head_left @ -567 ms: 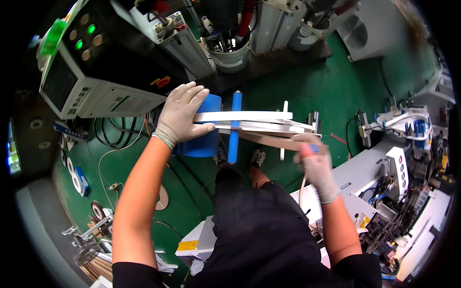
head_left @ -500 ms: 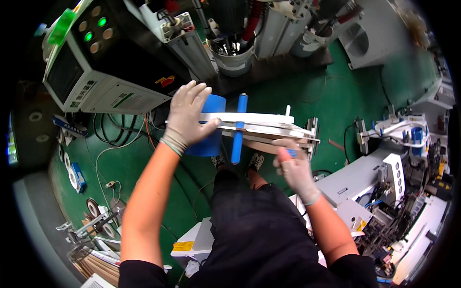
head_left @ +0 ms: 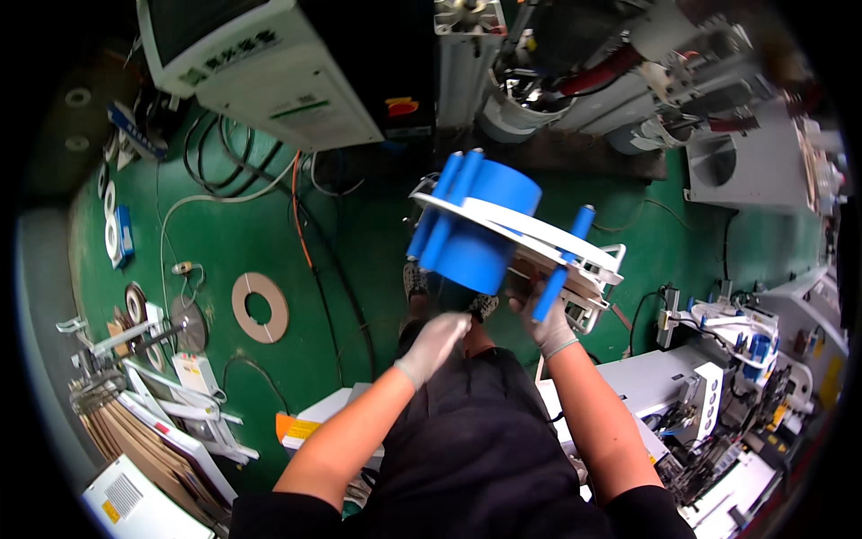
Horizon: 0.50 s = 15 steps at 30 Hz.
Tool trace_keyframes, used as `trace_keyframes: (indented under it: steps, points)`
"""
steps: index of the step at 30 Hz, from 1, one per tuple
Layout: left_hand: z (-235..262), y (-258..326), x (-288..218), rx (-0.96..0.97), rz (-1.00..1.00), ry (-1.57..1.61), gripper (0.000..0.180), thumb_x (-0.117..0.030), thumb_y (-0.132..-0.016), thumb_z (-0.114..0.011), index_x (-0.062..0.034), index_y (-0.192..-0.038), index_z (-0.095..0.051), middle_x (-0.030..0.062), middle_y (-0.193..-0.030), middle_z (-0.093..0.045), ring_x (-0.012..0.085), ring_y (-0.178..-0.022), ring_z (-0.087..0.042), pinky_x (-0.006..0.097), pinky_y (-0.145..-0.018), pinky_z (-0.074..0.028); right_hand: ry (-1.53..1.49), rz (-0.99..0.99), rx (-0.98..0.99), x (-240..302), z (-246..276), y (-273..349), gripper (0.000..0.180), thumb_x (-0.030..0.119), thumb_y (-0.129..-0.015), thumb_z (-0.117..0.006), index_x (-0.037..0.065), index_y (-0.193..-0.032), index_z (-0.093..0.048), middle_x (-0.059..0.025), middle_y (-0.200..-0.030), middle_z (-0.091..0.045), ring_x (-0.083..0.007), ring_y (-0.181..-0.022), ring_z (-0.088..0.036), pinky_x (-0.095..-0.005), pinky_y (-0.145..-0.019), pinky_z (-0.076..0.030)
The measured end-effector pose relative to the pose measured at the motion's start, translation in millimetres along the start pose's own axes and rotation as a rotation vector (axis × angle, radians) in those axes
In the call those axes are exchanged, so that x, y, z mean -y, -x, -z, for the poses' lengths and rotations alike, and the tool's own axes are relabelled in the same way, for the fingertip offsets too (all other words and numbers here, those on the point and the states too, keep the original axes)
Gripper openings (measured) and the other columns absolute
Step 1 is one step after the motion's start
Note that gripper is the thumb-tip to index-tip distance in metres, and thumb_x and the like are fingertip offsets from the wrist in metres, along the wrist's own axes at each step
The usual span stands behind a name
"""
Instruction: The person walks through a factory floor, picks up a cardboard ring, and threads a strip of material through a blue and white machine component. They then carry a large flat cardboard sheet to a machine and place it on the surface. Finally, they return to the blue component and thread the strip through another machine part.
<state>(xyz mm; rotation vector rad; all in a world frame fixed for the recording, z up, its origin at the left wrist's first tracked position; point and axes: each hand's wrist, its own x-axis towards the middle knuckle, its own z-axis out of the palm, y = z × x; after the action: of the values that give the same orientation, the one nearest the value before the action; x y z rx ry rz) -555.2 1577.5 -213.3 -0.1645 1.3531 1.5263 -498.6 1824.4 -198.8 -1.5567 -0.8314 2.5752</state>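
Observation:
In front of me stands a reel stand with a white arm plate [head_left: 503, 220], a wide blue drum [head_left: 467, 256] and several blue rollers [head_left: 563, 267]. My left hand [head_left: 435, 348], in a pale glove, is in front of the drum and apart from it, its fingers curled in. Whether something thin is pinched there cannot be made out. At the right end of the stand is my gloved right hand [head_left: 549, 331], close beside the lone blue roller and a brown disc edge [head_left: 530, 269] under the plate. The roller partly hides its fingers.
A flat brown ring [head_left: 278, 307] lies on the green floor to the left, near cables [head_left: 310, 256]. A white-and-black machine cabinet [head_left: 296, 99] stands at far left. Buckets [head_left: 512, 117] stand at the back; grey machinery [head_left: 651, 382] fills the right.
My left hand has come off the drum and moved down toward me, its fingers now curled. My right hand has moved lower beside the roller. The view has shifted, and the stand appears turned.

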Motion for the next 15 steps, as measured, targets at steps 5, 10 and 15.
trace_keyframes:
  steps: [5,10,15]
  points:
    - [15.2,-100.0,8.9,-0.001,0.261,0.229,0.03,-0.034,-0.107,-0.054,-0.0102,-0.124,-0.063,-0.0003,-0.111,-0.067,0.0115,-0.1,-0.063,0.031,-0.091,-0.049,1.065,0.618,0.103,-23.8,-4.1,-32.1,0.038,0.022,-0.101,-0.056,0.006,-0.137,-0.055,-0.0231,-0.111,-0.07,-0.0382,-0.091,-0.069,-0.0454,-0.075,-0.057]
    - [-4.6,-142.6,27.2,-0.168,0.464,0.664,0.029,-0.035,-0.106,-0.055,-0.0107,-0.119,-0.065,0.0014,-0.109,-0.068,0.014,-0.097,-0.064,0.033,-0.088,-0.051,1.372,0.473,-0.124,-48.9,-11.5,-43.3,0.035,0.022,-0.104,-0.056,0.0,-0.131,-0.06,-0.0215,-0.128,-0.065,-0.0351,-0.117,-0.063,-0.0439,-0.1,-0.051]
    - [-3.9,-159.5,27.8,-0.349,0.594,1.033,0.028,-0.036,-0.105,-0.056,-0.0112,-0.115,-0.066,0.003,-0.108,-0.068,0.0165,-0.094,-0.066,0.035,-0.085,-0.053,1.048,0.385,-0.138,-76.4,1.6,-67.4,0.037,0.026,-0.102,-0.064,0.004,-0.132,-0.06,-0.0131,-0.128,-0.066,-0.0271,-0.113,-0.065,-0.038,-0.098,-0.054]
